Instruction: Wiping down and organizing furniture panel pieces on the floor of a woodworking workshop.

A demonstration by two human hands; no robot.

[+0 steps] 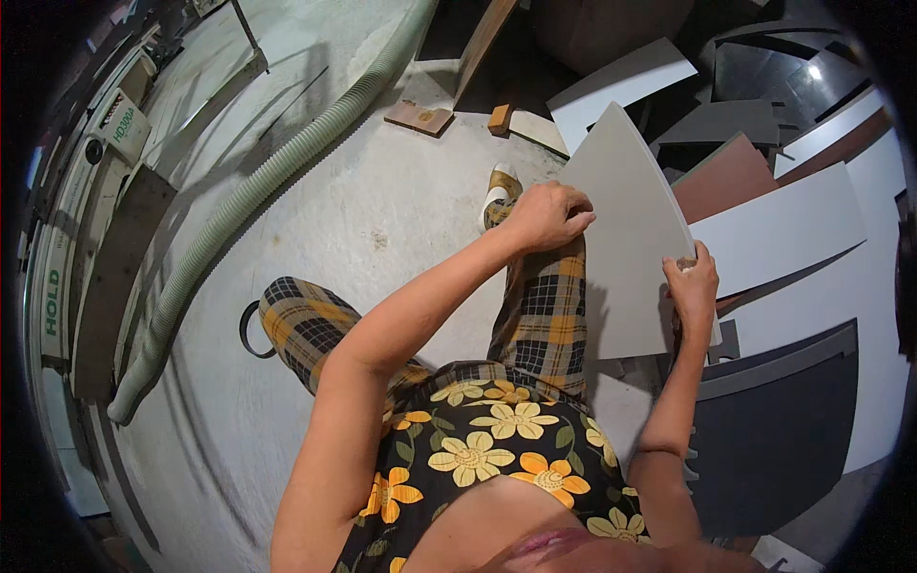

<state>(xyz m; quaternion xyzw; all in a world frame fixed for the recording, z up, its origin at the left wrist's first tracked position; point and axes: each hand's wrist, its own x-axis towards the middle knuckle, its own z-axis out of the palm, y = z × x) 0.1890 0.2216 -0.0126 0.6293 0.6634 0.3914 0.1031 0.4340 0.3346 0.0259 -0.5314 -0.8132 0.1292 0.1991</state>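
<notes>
A pale grey flat panel (pixel 621 210) with a curved right edge and a pointed top leans beside my right leg. My left hand (pixel 554 218) is closed, its fingers curled over the panel's left edge; what is inside them, if anything, is hidden. At the curved edge, my right hand (pixel 693 282) pinches a small brownish piece (pixel 686 263), too small to name, against the panel. The lower fingers of that hand are partly hidden.
Stacked white sheets (pixel 783 229), a reddish-brown board (pixel 726 177) and a dark grey panel (pixel 783 430) lie at the right. A ribbed hose (pixel 277 172) runs across the floor at the left. Wood blocks (pixel 418 118) lie ahead, near my shoe (pixel 499 196).
</notes>
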